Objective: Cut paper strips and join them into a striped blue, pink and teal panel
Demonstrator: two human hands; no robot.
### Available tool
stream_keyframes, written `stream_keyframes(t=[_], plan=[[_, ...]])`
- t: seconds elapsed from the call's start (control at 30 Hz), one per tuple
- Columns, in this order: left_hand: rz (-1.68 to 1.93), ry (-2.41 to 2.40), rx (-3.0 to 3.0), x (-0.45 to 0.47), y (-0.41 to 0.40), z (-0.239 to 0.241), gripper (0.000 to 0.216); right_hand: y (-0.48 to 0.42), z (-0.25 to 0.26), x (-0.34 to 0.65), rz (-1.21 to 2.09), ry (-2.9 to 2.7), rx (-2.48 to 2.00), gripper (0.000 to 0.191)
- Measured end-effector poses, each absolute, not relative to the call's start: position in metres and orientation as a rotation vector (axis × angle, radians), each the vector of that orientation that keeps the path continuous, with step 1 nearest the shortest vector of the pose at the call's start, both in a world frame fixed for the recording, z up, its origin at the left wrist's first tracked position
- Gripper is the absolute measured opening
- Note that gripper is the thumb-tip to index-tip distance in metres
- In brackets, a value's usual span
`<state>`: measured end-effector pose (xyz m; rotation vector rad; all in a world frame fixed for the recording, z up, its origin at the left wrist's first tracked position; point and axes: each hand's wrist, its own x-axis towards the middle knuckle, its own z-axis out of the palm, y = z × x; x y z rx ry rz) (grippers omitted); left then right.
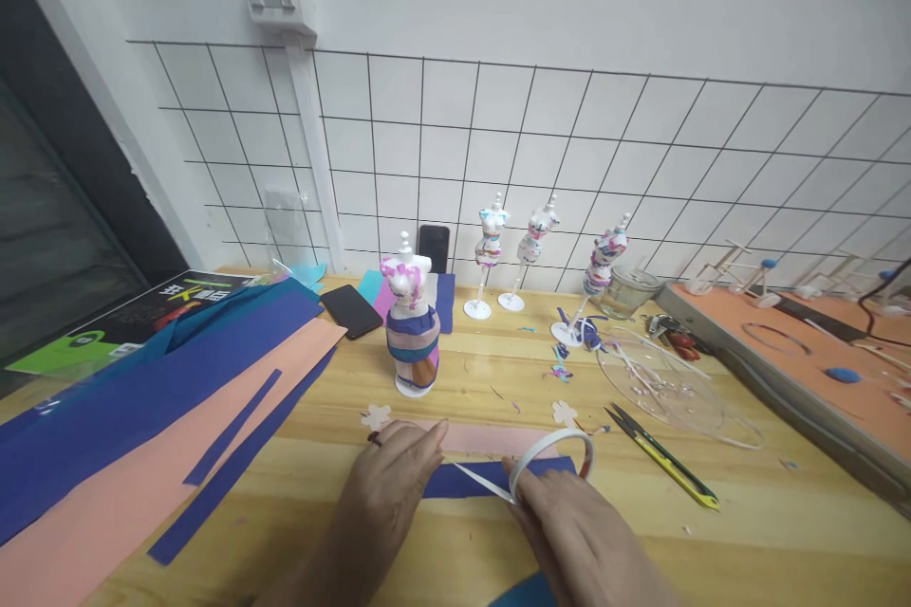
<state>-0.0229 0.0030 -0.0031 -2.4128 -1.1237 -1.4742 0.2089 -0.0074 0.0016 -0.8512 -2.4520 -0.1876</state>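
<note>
On the far left, a black and green book [78, 351] lies flat on the wood table [285, 512]. Big sheets [177, 417], blue, pink and teal, lie in a pile, partly on top of it. A thin blue strip [232, 427] lies across the pink one. Next is a dark phone [351, 311], lying flat.

Then comes the big doll [413, 322]. It has no head or arms, and it stands up on a white base. Pink patches are on its chest, and bands of blue, pink and teal go around its middle. Behind it, another phone [434, 248] leans on the wall.

In front of the doll is the left hand [390, 479]. Its fingers are bent and low over the ends of a pink strip [491, 440] and a wide blue strip [462, 485]. A white tail of tape comes up close to its thumb, but I cannot tell if the hand pinches it.

The tape [532, 451] is a white roll, tipped up on its edge over the right end of the blue strip. The right hand [569, 522] grips it near the bottom.

Farther back stand three small dolls [539, 232] on white stands; the one on the right is tilted. Beside that one is a glass [630, 292]. Yellow and black snips [665, 460] lie to the right of the tape, near a clear plate [701, 408]. Last is an orange board [790, 322] with little blue balls on it.
</note>
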Motion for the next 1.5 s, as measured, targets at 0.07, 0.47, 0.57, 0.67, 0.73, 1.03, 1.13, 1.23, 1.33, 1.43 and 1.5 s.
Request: stream_keyframes(t=[0.07, 0.47, 0.57, 0.67, 0.73, 1.03, 1.13, 1.23, 1.33, 1.43, 1.5], plan=[[-1.542, -1.143, -2.438, -0.024, 0.003, -0.002, 0.026, -0.006, 0.0, 0.208, -0.192, -2.444, -0.859, 0.03], [-1.735, -2.053, -2.59, -0.028, 0.005, 0.008, 0.02, 0.008, 0.0, 0.196, -0.375, -2.368, -0.923, 0.031], [-1.737, -2.375, -2.589, -0.032, 0.007, 0.013, 0.02, 0.013, 0.003, 0.192, -0.435, -2.373, -0.933, 0.035], [-1.768, -2.559, -2.643, -0.036, 0.01, 0.015, 0.02, 0.016, 0.005, 0.19, -0.456, -2.352, -0.929, 0.034], [-1.77, -2.592, -2.67, -0.038, 0.013, 0.015, 0.022, 0.016, 0.007, 0.189, -0.391, -2.323, -0.975, 0.032], [-1.402, -2.834, -2.742, -0.059, 0.019, 0.005, 0.021, 0.015, 0.025, 0.195, 0.084, -2.546, -1.401, 0.029], [-1.224, -2.92, -2.833, -0.063, 0.015, 0.008, 0.018, 0.019, 0.037, 0.193, 0.526, -2.594, -1.573, 0.029], [-1.096, -2.96, -2.866, -0.065, 0.012, 0.01, 0.014, 0.027, 0.047, 0.193, 0.872, -2.56, -1.653, 0.028], [-1.006, -2.989, -2.836, -0.067, 0.013, 0.009, 0.011, 0.039, 0.047, 0.197, 1.133, -2.529, -1.627, 0.027], [-0.935, -3.011, -2.81, -0.071, 0.014, 0.006, 0.009, 0.049, 0.039, 0.201, 1.433, -2.435, -1.49, 0.025], [-0.889, -3.02, -2.819, -0.074, 0.014, 0.004, 0.009, 0.055, 0.033, 0.204, 1.556, -2.367, -1.425, 0.022]])
